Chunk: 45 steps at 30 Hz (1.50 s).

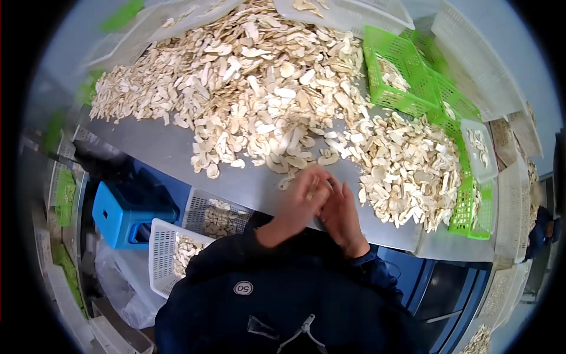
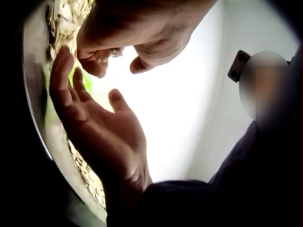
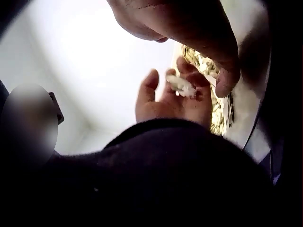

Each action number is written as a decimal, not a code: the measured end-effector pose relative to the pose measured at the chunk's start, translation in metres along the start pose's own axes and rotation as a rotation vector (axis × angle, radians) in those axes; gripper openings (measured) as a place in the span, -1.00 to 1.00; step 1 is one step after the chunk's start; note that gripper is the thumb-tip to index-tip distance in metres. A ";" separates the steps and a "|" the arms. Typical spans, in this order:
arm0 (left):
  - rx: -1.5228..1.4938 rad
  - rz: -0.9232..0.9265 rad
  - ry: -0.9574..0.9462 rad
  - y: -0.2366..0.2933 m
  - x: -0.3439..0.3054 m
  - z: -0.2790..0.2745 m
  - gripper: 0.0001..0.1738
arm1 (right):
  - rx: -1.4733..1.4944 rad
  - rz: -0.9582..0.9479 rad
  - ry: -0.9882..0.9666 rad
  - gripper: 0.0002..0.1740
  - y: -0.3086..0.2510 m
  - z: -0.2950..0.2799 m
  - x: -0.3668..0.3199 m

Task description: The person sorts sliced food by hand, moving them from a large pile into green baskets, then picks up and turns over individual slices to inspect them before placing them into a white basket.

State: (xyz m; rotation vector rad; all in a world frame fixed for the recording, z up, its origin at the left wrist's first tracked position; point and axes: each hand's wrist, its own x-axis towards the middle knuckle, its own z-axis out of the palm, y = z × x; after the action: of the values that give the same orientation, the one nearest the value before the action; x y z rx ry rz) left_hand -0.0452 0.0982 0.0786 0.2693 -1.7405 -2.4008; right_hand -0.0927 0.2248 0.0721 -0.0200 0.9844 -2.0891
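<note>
Pale mushroom slices [image 1: 265,112] lie in a broad heap over the metal table, with a second pile [image 1: 407,168] to the right. Near the table's front edge both hands are close together. My left hand [image 1: 303,192] curls its fingers round a few small white mushroom pieces [image 3: 182,86], which also show under the left fingers in the left wrist view. Facing it, my right hand [image 1: 342,218] has its palm turned inward and its fingers loosely extended. No piece shows in the right palm [image 2: 106,132] in the left wrist view.
Green baskets [image 1: 401,94] line the right side, with a clear tray [image 1: 479,150] among them. White baskets [image 1: 162,259] holding slices stand below the table at left, beside a blue stool [image 1: 118,215]. White crates [image 1: 377,15] stand along the back.
</note>
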 end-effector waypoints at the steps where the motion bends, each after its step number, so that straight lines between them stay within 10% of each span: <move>1: 0.162 0.144 -0.011 0.000 -0.001 0.003 -0.67 | 0.056 0.026 -0.010 -0.33 0.001 -0.001 -0.001; 7: 0.804 0.666 0.159 0.010 0.025 -0.020 -0.75 | 0.146 0.027 0.064 -0.53 0.007 -0.015 0.007; 23: 1.401 0.272 0.354 0.005 0.085 -0.053 -0.61 | -0.016 -0.025 -0.050 -0.70 0.014 -0.033 0.010; 29: 0.827 0.159 0.069 0.021 0.054 -0.037 -0.74 | 0.109 0.027 0.097 -0.65 0.003 -0.011 0.009; 32: 0.736 0.223 -0.188 0.032 0.039 -0.028 -0.75 | 0.154 0.052 0.100 -0.65 0.000 -0.007 0.008; 40: 1.419 0.589 0.383 0.049 0.061 -0.082 -0.65 | -0.030 0.067 0.004 -0.76 0.011 -0.032 0.011; 45: 1.352 0.456 0.210 0.049 0.059 -0.086 -0.72 | -0.084 0.057 -0.015 -0.76 0.007 -0.026 0.010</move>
State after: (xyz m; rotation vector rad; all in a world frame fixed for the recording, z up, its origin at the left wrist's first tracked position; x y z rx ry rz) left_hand -0.0806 -0.0098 0.0957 0.2036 -2.6030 -0.5980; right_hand -0.1034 0.2322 0.0467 -0.0498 1.0518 -1.9918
